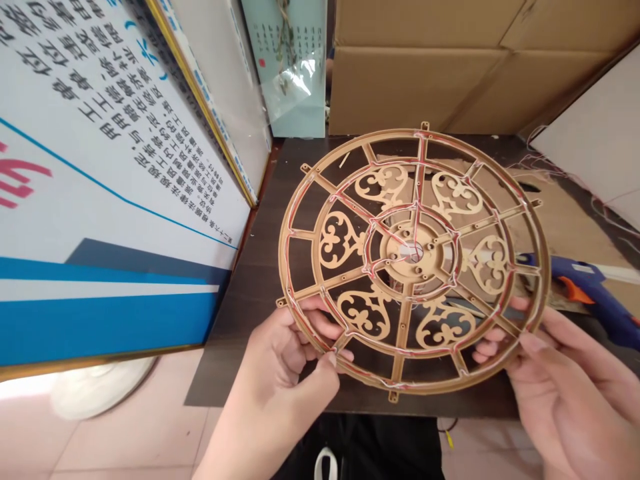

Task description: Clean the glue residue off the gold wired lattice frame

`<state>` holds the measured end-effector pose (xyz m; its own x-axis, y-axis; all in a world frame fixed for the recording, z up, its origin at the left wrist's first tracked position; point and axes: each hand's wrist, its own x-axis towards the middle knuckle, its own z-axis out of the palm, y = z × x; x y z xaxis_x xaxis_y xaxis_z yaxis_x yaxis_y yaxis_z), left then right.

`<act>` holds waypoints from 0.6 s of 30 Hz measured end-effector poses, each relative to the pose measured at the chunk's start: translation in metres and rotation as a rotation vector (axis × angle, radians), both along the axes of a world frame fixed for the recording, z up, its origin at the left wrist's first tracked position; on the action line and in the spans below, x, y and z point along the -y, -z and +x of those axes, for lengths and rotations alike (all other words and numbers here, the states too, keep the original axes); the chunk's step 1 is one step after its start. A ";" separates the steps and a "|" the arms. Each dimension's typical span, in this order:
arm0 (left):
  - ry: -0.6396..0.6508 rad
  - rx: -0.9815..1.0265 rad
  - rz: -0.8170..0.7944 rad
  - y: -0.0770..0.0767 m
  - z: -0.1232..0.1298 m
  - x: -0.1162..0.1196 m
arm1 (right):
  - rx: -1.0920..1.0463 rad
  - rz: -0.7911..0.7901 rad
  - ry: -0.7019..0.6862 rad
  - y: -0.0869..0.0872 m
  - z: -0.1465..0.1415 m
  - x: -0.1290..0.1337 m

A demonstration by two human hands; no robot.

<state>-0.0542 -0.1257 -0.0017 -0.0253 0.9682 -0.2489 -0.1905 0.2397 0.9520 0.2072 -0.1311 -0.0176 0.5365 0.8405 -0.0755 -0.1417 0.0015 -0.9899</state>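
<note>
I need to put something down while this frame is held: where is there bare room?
The left of the table, bordered by the sign, the frame and the left hand, looks largely bare. A smaller patch lies between frame and teal panel. The right is crowded: glue gun and flat cardboard lie there, beyond the right hand.

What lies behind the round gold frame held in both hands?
Through the frame show the dark table, brown cardboard and part of a blue glue gun. Anything directly behind the frame's solid parts is covered.
</note>
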 end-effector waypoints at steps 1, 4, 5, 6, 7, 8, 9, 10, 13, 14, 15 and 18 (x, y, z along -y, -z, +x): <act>0.000 0.022 0.000 0.000 0.000 0.000 | 0.012 0.010 0.005 0.000 0.000 0.000; 0.003 0.072 0.001 -0.001 0.001 0.000 | 0.017 0.031 0.017 -0.002 -0.002 -0.001; 0.002 0.082 0.005 -0.001 0.001 0.000 | 0.013 0.033 0.019 -0.002 -0.002 -0.002; -0.001 0.088 0.010 -0.001 0.001 0.001 | 0.012 0.031 0.020 -0.002 -0.002 -0.002; -0.004 0.089 0.013 -0.001 0.001 0.001 | 0.013 0.025 0.021 -0.002 -0.002 -0.002; -0.006 0.088 0.016 0.000 0.001 0.002 | 0.015 0.023 0.021 -0.002 -0.002 -0.002; -0.006 0.083 0.016 0.000 0.001 0.002 | 0.019 0.025 0.026 -0.001 -0.002 -0.002; -0.004 0.078 0.019 0.000 0.001 0.002 | 0.022 0.027 0.034 -0.001 -0.002 -0.002; 0.007 0.067 0.018 0.001 0.000 0.001 | 0.030 0.039 0.059 -0.001 -0.002 -0.002; 0.013 0.066 0.019 0.001 -0.001 0.000 | 0.034 0.039 0.063 -0.001 -0.002 -0.002; 0.020 0.068 0.021 0.000 -0.001 0.000 | 0.034 0.039 0.064 -0.001 -0.002 -0.002; 0.017 0.062 0.001 -0.001 -0.001 0.000 | 0.025 0.029 0.042 -0.002 -0.002 -0.002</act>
